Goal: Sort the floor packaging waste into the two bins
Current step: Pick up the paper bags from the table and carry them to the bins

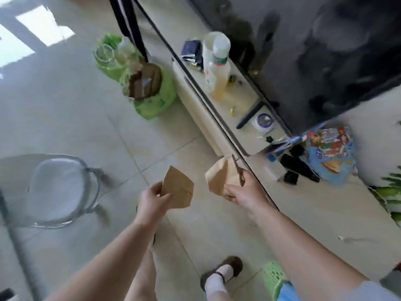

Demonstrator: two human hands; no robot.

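Note:
My left hand [153, 199] grips a flat brown paper bag [179, 189] by its edge, above the tiled floor. My right hand [243, 191] holds a second brown paper bag [221, 175] with a dark handle strip. The two bags hang side by side, a short gap apart. Farther off on the floor stand two green-lined bins: the nearer one [158, 98] holds brown cardboard [145, 81], the farther one [108, 55] holds clear plastic items.
A low cream cabinet [238, 101] with a bottle [217, 72], packets and a dark screen runs along the right. A clear chair [63, 185] stands at left. A green basket [273, 279] sits by my foot [223, 270]. A colourful box [332, 153] lies on the cabinet.

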